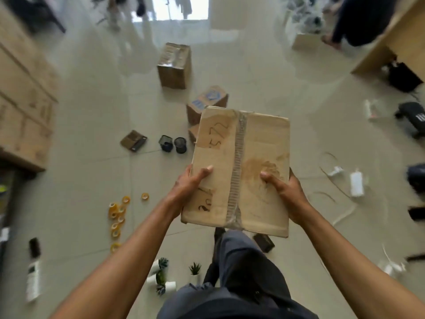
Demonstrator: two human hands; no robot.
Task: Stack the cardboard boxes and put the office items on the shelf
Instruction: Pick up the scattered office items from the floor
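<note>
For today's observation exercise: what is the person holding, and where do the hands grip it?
A taped cardboard box, held by its long side edges: left hand and right hand, thumbs on top.

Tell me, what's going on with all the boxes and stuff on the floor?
A person is carrying a taped cardboard box, with the left hand and the right hand gripping its two sides. Two more boxes wait on the floor ahead: a plain taped one and one with blue print. Office things lie scattered about: yellow tape rolls, two black mesh cups and small potted plants. None of them has been picked up yet.
</note>
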